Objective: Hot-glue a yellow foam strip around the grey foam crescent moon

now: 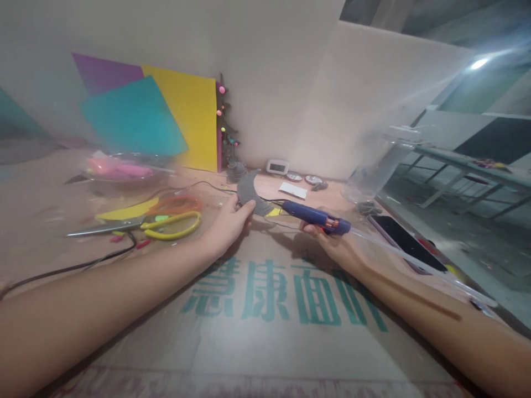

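My left hand (239,216) pinches a dark grey crescent-shaped piece (248,190) between thumb and fingers, raised above the table. Wrapped around a blue hot glue gun (309,213) is my right hand (326,237); a long clear glue stick (398,254) sticks out of the gun's back end toward the lower right. The gun's nozzle end points left, close to the crescent's lower tip. A small yellow bit (274,211) shows by that tip. To the left of my left hand lie yellow-handled scissors (172,225).
Coloured sheets (199,116) lean on the wall beside a small decorated tree (229,132). A clear bowl of pink items (120,167), a small digital clock (277,166), a white card (293,190), a phone (409,243) and a clear plastic container (373,166) stand or lie around. A black cable (70,269) crosses the left.
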Demonstrator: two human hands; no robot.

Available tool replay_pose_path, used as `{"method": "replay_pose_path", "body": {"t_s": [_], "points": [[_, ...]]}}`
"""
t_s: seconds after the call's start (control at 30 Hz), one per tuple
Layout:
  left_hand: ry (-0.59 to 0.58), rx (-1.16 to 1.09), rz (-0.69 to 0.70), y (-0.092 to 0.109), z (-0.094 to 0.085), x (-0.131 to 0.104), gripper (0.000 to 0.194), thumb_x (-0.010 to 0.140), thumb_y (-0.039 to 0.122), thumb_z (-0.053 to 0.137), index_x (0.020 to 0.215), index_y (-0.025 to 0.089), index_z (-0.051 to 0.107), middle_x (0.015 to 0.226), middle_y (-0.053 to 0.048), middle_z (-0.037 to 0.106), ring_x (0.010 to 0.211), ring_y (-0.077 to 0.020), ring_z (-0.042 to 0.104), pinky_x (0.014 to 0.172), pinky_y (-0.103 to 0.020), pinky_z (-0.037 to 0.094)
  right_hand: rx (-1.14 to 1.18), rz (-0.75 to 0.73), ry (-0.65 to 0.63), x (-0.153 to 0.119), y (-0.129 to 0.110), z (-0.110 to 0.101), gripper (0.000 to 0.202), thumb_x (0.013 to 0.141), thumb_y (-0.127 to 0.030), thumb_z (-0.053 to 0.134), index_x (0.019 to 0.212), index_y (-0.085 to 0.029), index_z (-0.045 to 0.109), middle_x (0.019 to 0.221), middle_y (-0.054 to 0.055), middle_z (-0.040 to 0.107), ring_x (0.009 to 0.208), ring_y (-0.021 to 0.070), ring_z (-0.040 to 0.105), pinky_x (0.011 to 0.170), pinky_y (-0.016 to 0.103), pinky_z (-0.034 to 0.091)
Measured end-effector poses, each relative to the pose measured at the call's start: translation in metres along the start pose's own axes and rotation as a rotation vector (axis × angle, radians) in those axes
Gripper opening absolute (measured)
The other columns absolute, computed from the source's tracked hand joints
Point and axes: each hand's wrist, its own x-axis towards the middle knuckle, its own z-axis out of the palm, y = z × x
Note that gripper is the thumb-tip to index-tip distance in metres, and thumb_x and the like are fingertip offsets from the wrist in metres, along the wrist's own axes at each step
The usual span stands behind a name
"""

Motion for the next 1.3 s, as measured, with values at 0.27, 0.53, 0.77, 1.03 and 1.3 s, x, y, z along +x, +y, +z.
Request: {"method": "replay_pose_path", "body": {"t_s": [0.27, 0.53, 0.77, 1.03, 1.3], "points": [[0.004, -0.008, 0.016, 0.0006, 0.0018, -0.0005, 0.018, 0.083, 0.034, 0.061, 0.085, 0.020, 0.049, 0.061, 0.006, 0.047, 0.048, -0.0066, 0.043, 0.044, -0.016, 0.035, -0.041, 0.073, -0.030, 0.0017, 0.0013, 0.0029, 0.037, 0.074, -0.061, 0.059, 0.072, -0.023, 0.059, 0.062, 0.003, 0.062, 0.057, 0.0215, 0.059, 0.054, 0.034, 0.049], [-0.007, -0.006, 0.019, 0.0001, 0.0008, 0.0004, 0.020, 0.082, 0.035, 0.062, 0.086, 0.020, 0.050, 0.061, 0.006, 0.047, 0.048, -0.0066, 0.043, 0.043, -0.016, 0.036, -0.004, 0.103, -0.006, 0.0036, 0.0043, 0.0048, 0.042, 0.071, -0.064, 0.063, 0.068, -0.022, 0.062, 0.061, 0.005, 0.065, 0.059, 0.0245, 0.063, 0.054, 0.035, 0.052], [-0.020, -0.002, 0.040, -0.0026, -0.0008, 0.0018, 0.021, 0.082, 0.037, 0.061, 0.086, 0.020, 0.050, 0.062, 0.006, 0.048, 0.050, -0.0068, 0.044, 0.045, -0.016, 0.036, -0.037, 0.148, -0.013, 0.0050, 0.0045, 0.0057, 0.039, 0.070, -0.062, 0.063, 0.071, -0.024, 0.063, 0.069, 0.006, 0.069, 0.066, 0.0274, 0.066, 0.060, 0.039, 0.054], [-0.027, 0.019, 0.048, -0.0008, 0.0000, 0.0006, 0.019, 0.083, 0.035, 0.060, 0.085, 0.020, 0.049, 0.060, 0.006, 0.047, 0.048, -0.0066, 0.043, 0.044, -0.016, 0.035, -0.011, 0.098, 0.011, 0.0042, 0.0023, 0.0070, 0.033, 0.070, -0.057, 0.066, 0.068, -0.024, 0.061, 0.066, 0.004, 0.069, 0.062, 0.0242, 0.065, 0.057, 0.034, 0.054], [-0.015, 0.003, 0.040, -0.0028, -0.0002, 0.0018, 0.020, 0.081, 0.036, 0.063, 0.086, 0.020, 0.050, 0.060, 0.006, 0.049, 0.049, -0.0067, 0.045, 0.044, -0.016, 0.037, -0.093, 0.121, 0.047, 0.0048, 0.0056, 0.0085, 0.037, 0.070, -0.059, 0.065, 0.070, -0.022, 0.065, 0.063, 0.003, 0.069, 0.059, 0.0228, 0.064, 0.053, 0.032, 0.052]]}}
